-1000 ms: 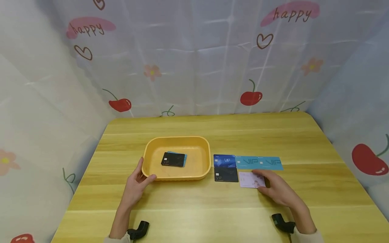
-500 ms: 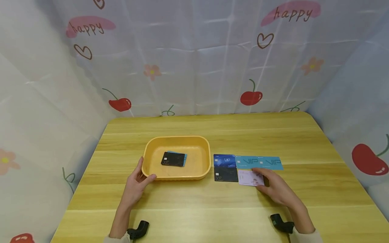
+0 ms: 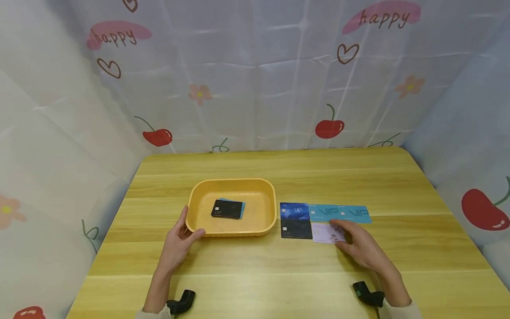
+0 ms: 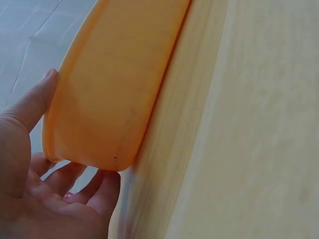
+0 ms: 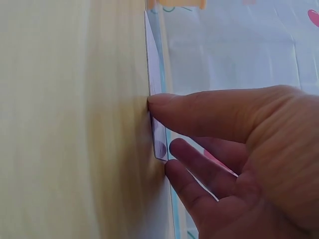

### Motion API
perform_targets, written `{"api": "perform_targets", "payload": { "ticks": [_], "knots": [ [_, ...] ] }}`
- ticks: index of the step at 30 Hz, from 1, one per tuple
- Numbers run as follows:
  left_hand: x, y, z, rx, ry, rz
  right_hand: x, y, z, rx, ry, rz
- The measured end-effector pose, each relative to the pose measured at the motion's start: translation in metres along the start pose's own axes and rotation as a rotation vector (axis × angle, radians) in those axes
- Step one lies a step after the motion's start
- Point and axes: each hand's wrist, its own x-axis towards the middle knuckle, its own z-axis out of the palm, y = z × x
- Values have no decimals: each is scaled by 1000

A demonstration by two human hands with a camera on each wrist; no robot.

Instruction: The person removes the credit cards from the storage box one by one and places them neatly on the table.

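Observation:
My left hand (image 3: 176, 248) grips the near left corner of a yellow plastic basin (image 3: 239, 233), thumb at the rim and fingers against its end wall in the left wrist view. Inside the basin a black VIP card (image 3: 227, 209) overlaps a light blue card (image 3: 243, 208). My right hand (image 3: 364, 248) holds a pale pink card (image 3: 324, 233) by its edges, flat at the table. That card lies against the right side of another black VIP card (image 3: 296, 229). In the right wrist view the thumb (image 5: 167, 107) touches its near edge; the index fingertip is hidden there.
Behind these two cards a dark blue VIP card (image 3: 295, 211) and two light blue VIP cards (image 3: 323, 213) form a row. The wooden table (image 3: 255, 279) ends at a patterned curtain (image 3: 255, 88). Black wrist cameras (image 3: 182, 302) sit at both wrists.
My right hand has slid the pink card slightly left and away from me, up to the black card and the row behind. The left hand and basin stay put.

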Motion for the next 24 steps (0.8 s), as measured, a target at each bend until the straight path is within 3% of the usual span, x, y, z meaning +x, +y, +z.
{"api": "perform_targets", "payload": {
  "ticks": [24],
  "knots": [
    [0, -2, 0, 9, 3, 5, 5, -2, 4, 4, 43, 18]
  ]
}}
